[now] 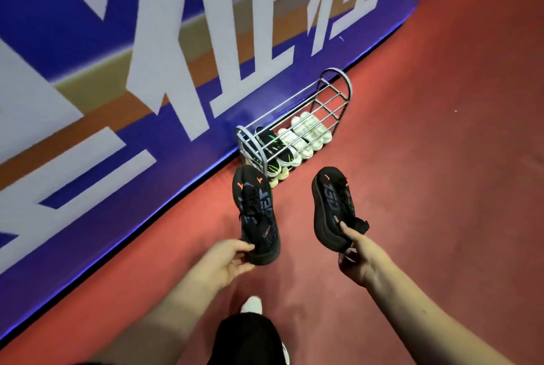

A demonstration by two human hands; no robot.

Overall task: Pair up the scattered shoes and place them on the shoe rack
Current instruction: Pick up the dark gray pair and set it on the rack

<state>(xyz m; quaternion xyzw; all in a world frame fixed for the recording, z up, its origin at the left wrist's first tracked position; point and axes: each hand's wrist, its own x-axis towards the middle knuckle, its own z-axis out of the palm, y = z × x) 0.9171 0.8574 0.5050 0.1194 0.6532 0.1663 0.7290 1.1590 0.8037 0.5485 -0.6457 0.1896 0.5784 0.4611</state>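
Note:
I hold two matching black sneakers with orange marks, one in each hand, toes pointing away from me. My left hand grips the heel of the left black sneaker. My right hand grips the heel of the right black sneaker, which is tilted on its side. Ahead stands a grey metal shoe rack against the wall. On it sit a black-and-green pair at the left and white sneakers to the right. Both black sneakers hang in the air short of the rack.
A blue wall with large white lettering and a tan stripe runs along the left. The floor is red. My dark trouser leg and a white shoe tip show at the bottom.

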